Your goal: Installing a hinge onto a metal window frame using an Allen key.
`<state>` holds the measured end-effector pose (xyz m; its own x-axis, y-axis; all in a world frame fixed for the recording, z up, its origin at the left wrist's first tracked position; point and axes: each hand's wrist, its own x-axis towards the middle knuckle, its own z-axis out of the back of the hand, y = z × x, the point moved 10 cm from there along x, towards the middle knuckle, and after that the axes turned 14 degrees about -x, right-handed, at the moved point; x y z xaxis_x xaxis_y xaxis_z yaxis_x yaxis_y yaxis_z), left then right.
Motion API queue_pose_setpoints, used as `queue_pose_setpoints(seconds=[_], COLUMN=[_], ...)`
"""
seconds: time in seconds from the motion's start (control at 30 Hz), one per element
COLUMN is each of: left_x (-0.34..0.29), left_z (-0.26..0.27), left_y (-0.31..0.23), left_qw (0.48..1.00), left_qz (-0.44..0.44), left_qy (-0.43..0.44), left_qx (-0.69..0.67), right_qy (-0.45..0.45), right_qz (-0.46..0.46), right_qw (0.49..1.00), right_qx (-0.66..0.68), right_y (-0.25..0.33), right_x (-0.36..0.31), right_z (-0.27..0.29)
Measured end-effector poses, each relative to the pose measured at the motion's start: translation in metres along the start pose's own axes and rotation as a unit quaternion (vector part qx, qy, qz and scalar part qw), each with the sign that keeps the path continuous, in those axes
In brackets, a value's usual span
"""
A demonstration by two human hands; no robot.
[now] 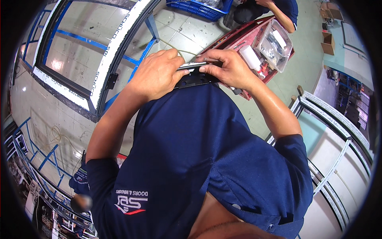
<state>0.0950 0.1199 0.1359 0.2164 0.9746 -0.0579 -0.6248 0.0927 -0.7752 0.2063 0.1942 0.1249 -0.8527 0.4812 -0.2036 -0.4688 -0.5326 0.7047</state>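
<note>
In front of my body, both my hands grip a black hinge-like metal part [192,81] with round holes in its plate. My left hand [159,73] has its fingers wrapped over the part's left end, the thumb pressed on its near side. At the other end my right hand [230,68] pinches it between thumb and fingers. A narrow white strip shows along the part's upper edge between the two thumbs. The lower edge of the plate lies close against my dark blue shirt [179,131]. My fingers hide both ends of the part.
To the left, a black frame with white tape [95,87] rests on a blue metal stand [143,51]. Beyond my right hand sits a red tray [238,40] with a white bottle [250,57] and a clear plastic container [278,57]. Another person's arm [281,16] shows behind it.
</note>
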Motion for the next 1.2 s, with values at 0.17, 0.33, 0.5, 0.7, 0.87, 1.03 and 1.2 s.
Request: queue_pose_setpoints(seconds=[0.17,0.33,0.5,0.7,0.87,1.03,1.2], left_x=[-0.003,-0.005,-0.013,-0.019,-0.015,-0.01,-0.007], left_z=[-0.006,0.001,0.006,0.022,0.015,-0.002,-0.025], left_y=[0.004,-0.013,-0.023,-0.043,-0.017,0.002,0.013], left_qw=[1.0,0.999,0.998,0.99,0.988,0.986,0.985], left_qz=[0.004,-0.034,-0.048,-0.1,-0.058,0.022,0.063], left_qy=[0.012,-0.02,-0.036,-0.1,-0.092,-0.054,0.087], left_qx=[-0.016,0.014,0.005,0.012,-0.106,-0.157,-0.139], right_qy=[-0.036,-0.031,-0.084,-0.142,-0.184,-0.147,-0.147], right_qz=[0.051,0.051,0.182,0.226,0.229,0.225,0.22], right_qw=[0.998,0.998,0.976,0.954,0.94,0.95,0.952], right_qx=[-0.022,0.012,-0.089,-0.134,-0.173,-0.157,-0.152], right_y=[0.009,0.005,0.033,0.055,0.056,0.05,0.053], right_x=[-0.006,-0.007,-0.022,-0.036,-0.046,-0.05,-0.05], right_z=[0.003,0.0,0.008,0.017,0.014,0.004,0.01])
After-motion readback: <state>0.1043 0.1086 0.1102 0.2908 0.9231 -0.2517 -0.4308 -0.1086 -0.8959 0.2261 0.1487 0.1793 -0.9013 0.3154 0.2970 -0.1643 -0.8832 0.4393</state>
